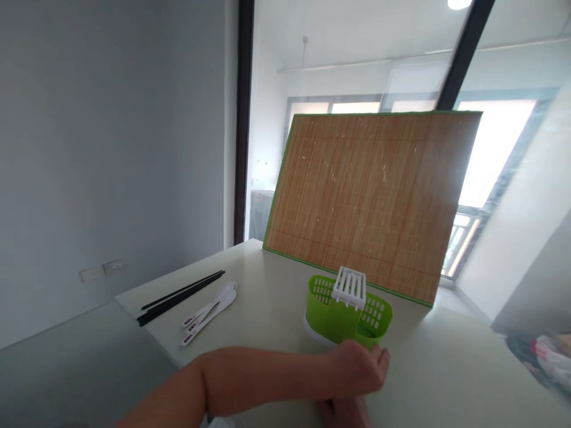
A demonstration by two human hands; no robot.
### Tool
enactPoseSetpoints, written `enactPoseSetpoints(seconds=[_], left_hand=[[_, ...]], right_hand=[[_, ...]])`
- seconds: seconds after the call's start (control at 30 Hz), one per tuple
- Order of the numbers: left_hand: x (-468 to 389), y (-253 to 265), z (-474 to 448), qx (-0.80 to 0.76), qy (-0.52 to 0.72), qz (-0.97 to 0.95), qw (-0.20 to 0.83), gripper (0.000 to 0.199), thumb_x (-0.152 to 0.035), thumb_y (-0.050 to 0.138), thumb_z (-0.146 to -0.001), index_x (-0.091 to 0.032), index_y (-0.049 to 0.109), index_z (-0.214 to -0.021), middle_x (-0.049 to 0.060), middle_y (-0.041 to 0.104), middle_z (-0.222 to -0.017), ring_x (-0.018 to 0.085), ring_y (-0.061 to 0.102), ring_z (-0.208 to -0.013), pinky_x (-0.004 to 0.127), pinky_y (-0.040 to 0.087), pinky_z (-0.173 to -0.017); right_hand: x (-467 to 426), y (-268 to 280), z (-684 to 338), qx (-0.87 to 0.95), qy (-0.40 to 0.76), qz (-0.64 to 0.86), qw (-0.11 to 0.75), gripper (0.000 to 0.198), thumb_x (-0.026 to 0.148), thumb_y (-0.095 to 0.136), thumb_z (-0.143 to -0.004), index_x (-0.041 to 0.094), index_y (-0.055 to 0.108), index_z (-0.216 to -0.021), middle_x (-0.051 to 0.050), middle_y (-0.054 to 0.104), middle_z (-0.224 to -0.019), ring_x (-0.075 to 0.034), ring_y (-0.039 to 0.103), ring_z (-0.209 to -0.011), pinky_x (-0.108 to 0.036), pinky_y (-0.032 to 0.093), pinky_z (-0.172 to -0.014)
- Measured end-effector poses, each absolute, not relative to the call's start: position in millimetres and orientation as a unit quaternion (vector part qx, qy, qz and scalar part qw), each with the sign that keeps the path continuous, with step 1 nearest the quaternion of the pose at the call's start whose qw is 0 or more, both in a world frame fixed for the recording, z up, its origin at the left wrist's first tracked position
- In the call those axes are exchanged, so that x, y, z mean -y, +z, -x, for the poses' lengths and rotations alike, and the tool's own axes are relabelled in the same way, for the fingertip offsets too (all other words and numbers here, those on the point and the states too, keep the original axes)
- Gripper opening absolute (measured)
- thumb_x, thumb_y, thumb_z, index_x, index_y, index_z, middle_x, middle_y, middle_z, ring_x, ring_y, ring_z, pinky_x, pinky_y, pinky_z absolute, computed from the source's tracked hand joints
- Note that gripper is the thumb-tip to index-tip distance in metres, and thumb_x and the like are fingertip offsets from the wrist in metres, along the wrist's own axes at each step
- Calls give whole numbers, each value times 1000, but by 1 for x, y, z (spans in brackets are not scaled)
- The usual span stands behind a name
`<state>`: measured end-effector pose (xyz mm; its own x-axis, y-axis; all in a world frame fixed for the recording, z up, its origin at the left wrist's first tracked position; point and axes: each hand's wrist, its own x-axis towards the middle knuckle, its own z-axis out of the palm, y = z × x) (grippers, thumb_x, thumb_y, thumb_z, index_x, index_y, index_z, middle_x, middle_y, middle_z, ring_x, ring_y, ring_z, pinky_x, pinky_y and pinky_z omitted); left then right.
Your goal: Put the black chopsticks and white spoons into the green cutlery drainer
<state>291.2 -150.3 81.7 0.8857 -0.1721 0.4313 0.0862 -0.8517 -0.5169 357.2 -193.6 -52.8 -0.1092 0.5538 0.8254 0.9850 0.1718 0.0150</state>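
Note:
In the head view my left hand [360,367] reaches across from the lower left and is just in front of the green cutlery holder [332,321]. Its fingers are curled away from me, and what they hold, if anything, is hidden. My right hand [344,411] lies below it at the bottom edge, mostly covered, with its fingers out of sight. The holder has perforated compartments, a white base and a slatted white rack [350,289] over its middle. Whether my left hand touches the holder, I cannot tell.
White spoons [227,295] with printed handles lie on the white table [267,297] at the left. Beyond them are black chopsticks [182,297]. A bamboo mat board [370,202] with green edging stands behind the holder, before a glass partition. Something white [220,422] shows under my left forearm.

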Motion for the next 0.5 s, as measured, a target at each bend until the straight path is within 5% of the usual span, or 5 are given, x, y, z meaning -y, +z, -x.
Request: enactPoseSetpoints(seconds=[0.1,0.27,0.5], left_hand=[[149,62,-331,68,-244,939,234,29,-8,51,-79,1,59,-106,18,61,-80,19,59,-60,25,36,-37],[131,54,-355,142,-199,960,135,8,-7,56,-75,-8,64,-80,13,59,-65,21,60,-56,27,36,-37],[65,69,-323,162,-203,962,84,13,-7,55,-78,-15,65,-76,11,63,-62,20,63,-63,29,43,-47]], right_hand=[[195,-51,-353,680,-244,591,358,26,33,48,-80,19,66,-93,-11,69,-76,-28,66,-70,-41,51,-64],[201,-27,-343,698,-164,623,314,23,25,44,-77,18,65,-85,-11,70,-81,-25,66,-72,-32,49,-63],[200,-15,-345,743,-86,610,260,14,18,43,-82,23,57,-82,2,65,-68,-13,62,-58,-20,39,-53]])
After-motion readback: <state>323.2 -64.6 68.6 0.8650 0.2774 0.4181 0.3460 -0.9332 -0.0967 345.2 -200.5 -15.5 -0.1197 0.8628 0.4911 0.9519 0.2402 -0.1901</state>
